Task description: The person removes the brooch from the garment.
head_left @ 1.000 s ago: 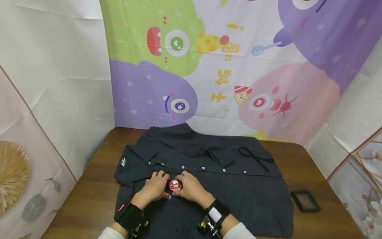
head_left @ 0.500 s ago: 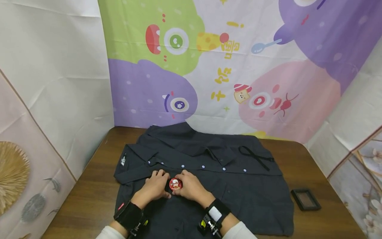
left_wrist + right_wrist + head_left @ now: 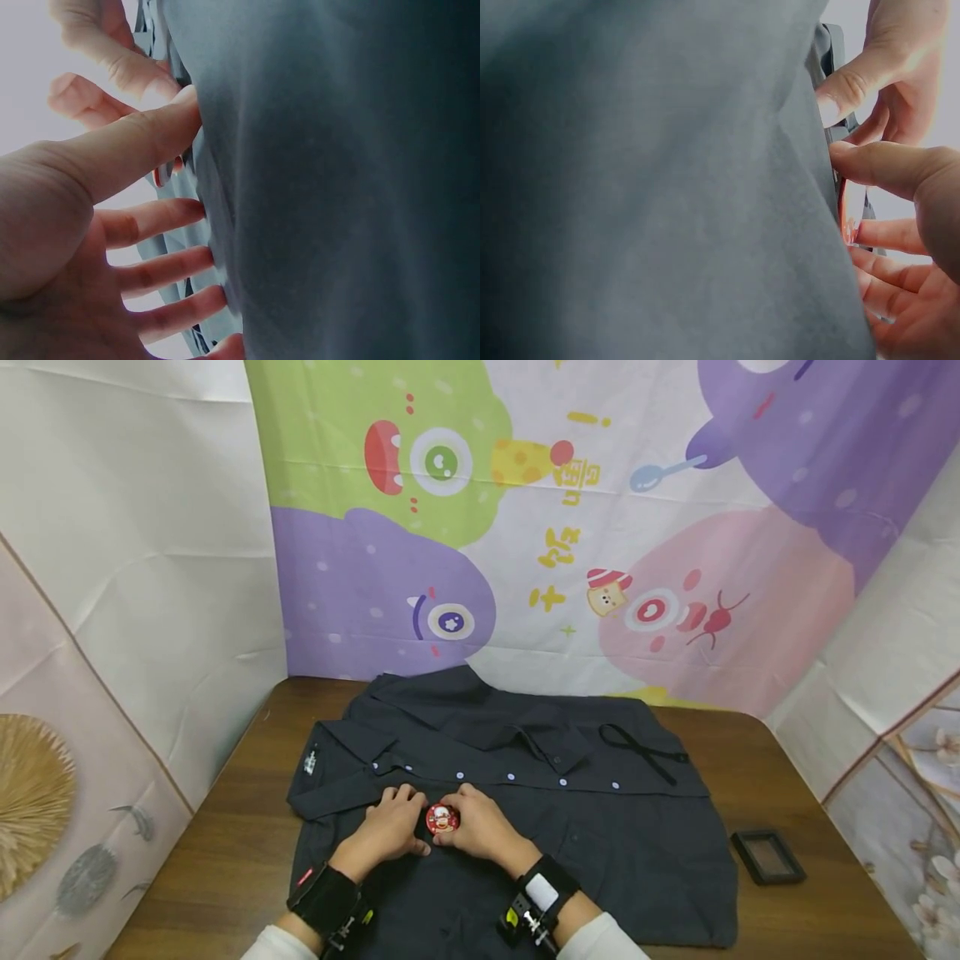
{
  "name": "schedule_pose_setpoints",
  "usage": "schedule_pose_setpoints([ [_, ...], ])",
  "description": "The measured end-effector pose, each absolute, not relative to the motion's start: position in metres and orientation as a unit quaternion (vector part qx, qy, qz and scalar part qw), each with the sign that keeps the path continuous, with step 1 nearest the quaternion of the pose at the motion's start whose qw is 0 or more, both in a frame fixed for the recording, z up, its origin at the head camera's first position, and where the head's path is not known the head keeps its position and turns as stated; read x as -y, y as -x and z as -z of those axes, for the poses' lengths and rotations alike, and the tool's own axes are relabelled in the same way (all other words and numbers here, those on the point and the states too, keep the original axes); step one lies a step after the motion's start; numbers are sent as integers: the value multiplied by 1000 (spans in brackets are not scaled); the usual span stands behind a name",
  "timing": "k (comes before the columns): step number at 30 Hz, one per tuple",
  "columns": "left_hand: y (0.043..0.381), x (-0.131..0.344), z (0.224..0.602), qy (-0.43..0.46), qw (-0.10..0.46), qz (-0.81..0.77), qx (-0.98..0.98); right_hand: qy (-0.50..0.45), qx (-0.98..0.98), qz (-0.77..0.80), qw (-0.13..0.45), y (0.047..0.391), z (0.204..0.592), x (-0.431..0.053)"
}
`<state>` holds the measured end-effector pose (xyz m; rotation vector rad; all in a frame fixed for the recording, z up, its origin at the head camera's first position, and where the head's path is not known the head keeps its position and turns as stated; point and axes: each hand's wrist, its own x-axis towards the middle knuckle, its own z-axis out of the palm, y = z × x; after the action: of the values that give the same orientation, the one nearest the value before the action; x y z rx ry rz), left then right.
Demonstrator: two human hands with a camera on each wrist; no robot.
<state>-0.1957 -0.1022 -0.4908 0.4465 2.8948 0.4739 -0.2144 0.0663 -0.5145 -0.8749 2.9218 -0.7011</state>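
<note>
A dark button-up shirt (image 3: 630, 852) lies spread on the table. My right hand (image 3: 483, 828) pinches a round red badge (image 3: 442, 818) with a cartoon picture, its thumb and fingers at the badge's edge. In the right wrist view the badge (image 3: 850, 210) stands edge-on against the cloth, between thumb and fingers. My left hand (image 3: 390, 828) rests on the shirt just left of the badge. The left wrist view shows its thumb and fairly straight fingers (image 3: 161, 270) touching the cloth, spread apart. The back of the badge is hidden.
A small black frame-like box (image 3: 768, 857) lies on the brown table (image 3: 832, 910) right of the shirt. A black cord (image 3: 645, 754) lies on the shirt's upper right. Behind the table hangs a cartoon cloth (image 3: 465, 568).
The badge has shifted very slightly upward and turned a little in my right hand's grip. My left hand stays in place on the shirt.
</note>
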Motion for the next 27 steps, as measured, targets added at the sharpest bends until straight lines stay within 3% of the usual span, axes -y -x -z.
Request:
schedule_pose_setpoints([
  [27, 195, 103, 490, -154, 92, -162, -970, 278, -926, 253, 36, 214, 514, -70],
])
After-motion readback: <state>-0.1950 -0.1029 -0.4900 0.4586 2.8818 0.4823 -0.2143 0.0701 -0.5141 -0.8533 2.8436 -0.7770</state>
